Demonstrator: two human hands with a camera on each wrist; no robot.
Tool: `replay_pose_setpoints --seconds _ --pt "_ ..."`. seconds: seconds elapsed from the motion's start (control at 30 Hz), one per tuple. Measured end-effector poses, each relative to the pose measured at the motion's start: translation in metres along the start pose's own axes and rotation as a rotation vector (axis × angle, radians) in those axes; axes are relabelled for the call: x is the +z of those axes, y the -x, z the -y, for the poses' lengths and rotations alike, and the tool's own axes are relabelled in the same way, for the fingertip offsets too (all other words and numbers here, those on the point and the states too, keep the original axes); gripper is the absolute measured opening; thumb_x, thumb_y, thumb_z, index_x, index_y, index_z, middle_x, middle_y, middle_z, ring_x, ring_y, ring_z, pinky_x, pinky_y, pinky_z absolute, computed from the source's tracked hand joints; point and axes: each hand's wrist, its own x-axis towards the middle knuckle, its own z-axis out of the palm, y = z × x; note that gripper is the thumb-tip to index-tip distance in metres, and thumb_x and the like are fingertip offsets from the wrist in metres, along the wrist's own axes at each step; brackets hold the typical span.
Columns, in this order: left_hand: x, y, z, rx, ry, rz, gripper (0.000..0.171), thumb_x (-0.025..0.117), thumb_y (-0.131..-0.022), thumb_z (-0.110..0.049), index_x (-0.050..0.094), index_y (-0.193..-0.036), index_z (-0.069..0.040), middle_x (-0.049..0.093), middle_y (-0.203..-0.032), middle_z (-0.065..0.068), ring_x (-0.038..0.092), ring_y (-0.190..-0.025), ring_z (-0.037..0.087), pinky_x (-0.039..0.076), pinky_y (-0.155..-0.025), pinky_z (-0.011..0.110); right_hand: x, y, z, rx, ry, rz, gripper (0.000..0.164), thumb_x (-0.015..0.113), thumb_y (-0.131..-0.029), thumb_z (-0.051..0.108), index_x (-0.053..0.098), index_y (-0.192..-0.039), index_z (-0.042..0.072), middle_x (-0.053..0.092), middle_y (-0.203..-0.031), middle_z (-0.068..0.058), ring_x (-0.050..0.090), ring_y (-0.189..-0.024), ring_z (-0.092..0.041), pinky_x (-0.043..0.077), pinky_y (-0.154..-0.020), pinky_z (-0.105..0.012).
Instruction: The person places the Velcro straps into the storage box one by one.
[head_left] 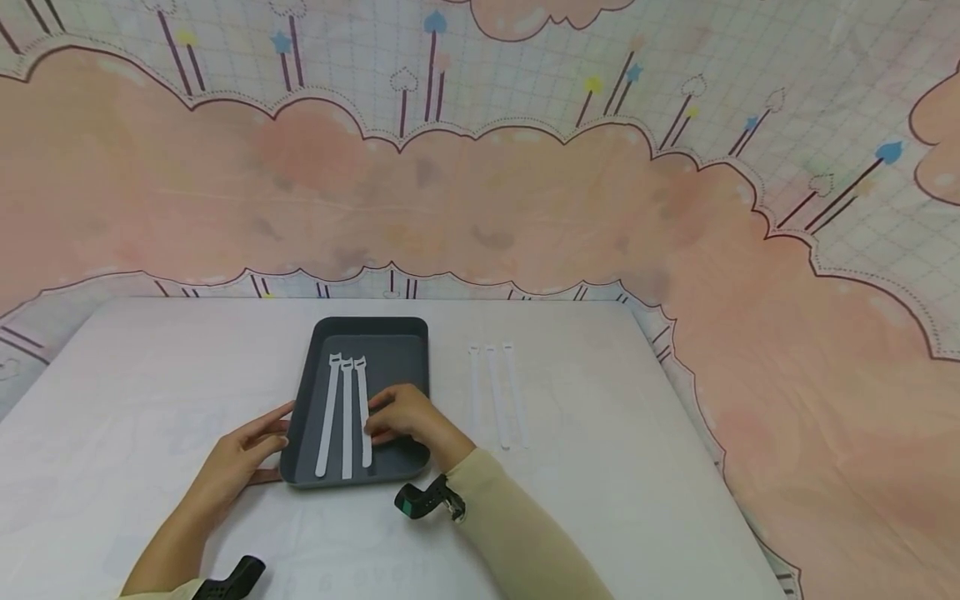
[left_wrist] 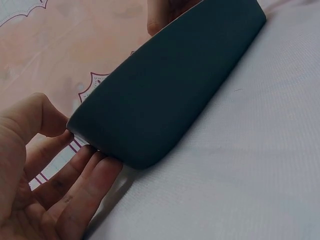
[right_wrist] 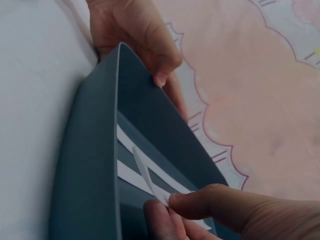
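In the head view a dark grey tray (head_left: 408, 342) holds three white hook-and-loop cable ties with slotted heads. My right hand (head_left: 408, 417) reaches over the tray's right side. Its thumb and fingertips pinch the rightmost cable tie (head_left: 362, 383), and the right wrist view shows this tie (right_wrist: 142, 172) tilted above the other two. The middle cable tie (head_left: 347, 425) and left cable tie (head_left: 327, 421) lie lengthwise on the tray floor. At the tray's left wall, my left hand (head_left: 236, 458) touches the outside with extended fingers (left_wrist: 85, 200), its thumb tip by the rim.
Three more white strips (head_left: 492, 396) lie side by side on the white table (head_left: 600, 483), right of the tray. Behind the table hangs a patterned pink cloth (head_left: 450, 200). A black device (head_left: 431, 497) is worn on the right wrist, another (head_left: 232, 579) on the left.
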Motion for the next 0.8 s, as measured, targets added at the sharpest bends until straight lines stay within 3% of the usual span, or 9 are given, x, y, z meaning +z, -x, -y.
replay_pose_setpoints --seconds 0.37,0.8 --pt "-0.001 -0.002 -0.001 -0.004 0.004 0.001 0.058 0.049 -0.100 -0.014 0.030 -0.154 -0.007 0.040 -0.144 0.028 0.053 -0.093 -0.010 0.060 -0.072 0.031 0.006 -0.001 -0.002 -0.005 0.045 -0.045 0.031 0.071 -0.075 -0.017 0.065 -0.104 -0.005 0.066 -0.071 -0.013 0.073 -0.069 -0.029 0.061 -0.061 -0.030" --pt "-0.002 -0.002 0.000 -0.039 -0.035 0.008 0.059 0.050 -0.101 -0.019 0.028 -0.155 -0.011 0.037 -0.147 0.029 0.048 -0.092 -0.017 0.060 -0.074 0.029 0.015 0.006 0.004 0.001 0.257 -0.145 0.027 0.077 -0.075 -0.008 0.066 -0.096 0.005 0.064 -0.062 -0.008 0.069 -0.056 -0.021 0.057 -0.051 -0.025"
